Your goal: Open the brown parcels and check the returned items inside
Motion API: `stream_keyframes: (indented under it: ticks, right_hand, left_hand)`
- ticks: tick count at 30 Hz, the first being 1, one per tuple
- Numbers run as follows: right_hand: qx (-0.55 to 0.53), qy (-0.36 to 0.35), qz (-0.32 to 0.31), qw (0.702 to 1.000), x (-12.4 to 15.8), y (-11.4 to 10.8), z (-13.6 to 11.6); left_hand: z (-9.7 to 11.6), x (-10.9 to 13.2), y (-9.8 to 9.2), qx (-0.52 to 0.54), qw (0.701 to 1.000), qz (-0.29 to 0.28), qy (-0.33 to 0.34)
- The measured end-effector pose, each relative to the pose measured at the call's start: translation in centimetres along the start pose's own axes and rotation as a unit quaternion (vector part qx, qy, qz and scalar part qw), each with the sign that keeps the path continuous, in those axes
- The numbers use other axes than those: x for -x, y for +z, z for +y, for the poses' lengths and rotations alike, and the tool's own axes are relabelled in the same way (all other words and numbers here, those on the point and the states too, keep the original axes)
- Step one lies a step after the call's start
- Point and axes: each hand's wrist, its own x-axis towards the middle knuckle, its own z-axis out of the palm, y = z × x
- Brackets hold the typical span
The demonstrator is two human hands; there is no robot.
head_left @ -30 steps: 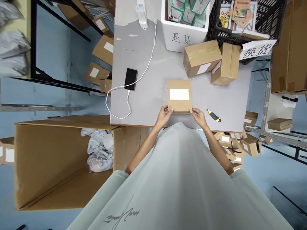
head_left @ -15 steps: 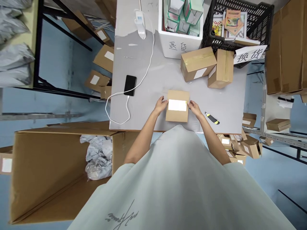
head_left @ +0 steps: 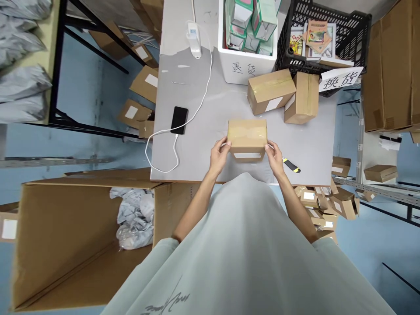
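A small brown cardboard box [head_left: 247, 134] is held between my two hands near the front of the grey table [head_left: 197, 162]. Clear tape runs along its upper face, and a white label shows on the side toward me. My left hand [head_left: 219, 155] grips its left end, thumb on the near side. At the right end, my right hand [head_left: 274, 156] holds it the same way. Just right of that hand lies a yellow and black utility knife [head_left: 291, 165].
Two taped boxes [head_left: 271, 91] [head_left: 301, 97] stand before a white foam bin [head_left: 247, 70] of green-white cartons and a black crate [head_left: 352, 41]. A phone [head_left: 179, 120] with a white cable lies at left. A large open carton [head_left: 65, 236] stands lower left.
The box has been tipped, so its taped face now shows on top and the label faces toward me. Both hands have closed onto its ends.
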Motion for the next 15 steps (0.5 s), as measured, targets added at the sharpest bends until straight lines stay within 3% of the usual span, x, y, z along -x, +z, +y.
stream_keyframes:
  ticks: [4,9,15]
  right_hand:
    - [0.015,0.033,0.009,0.999,1.2,-1.3,1.8]
    - [-0.014,0.072,-0.032,0.997,2.4,-2.9,3.6]
    - [-0.005,0.064,-0.078,0.995,3.5,-2.6,2.3]
  left_hand:
    - [-1.4,2.3,0.7,0.007,0.999,-0.031,-0.011]
    - [-3.0,4.3,0.6,0.026,0.997,-0.059,-0.031]
    - [-3.4,4.7,0.1,0.001,0.995,-0.085,-0.046]
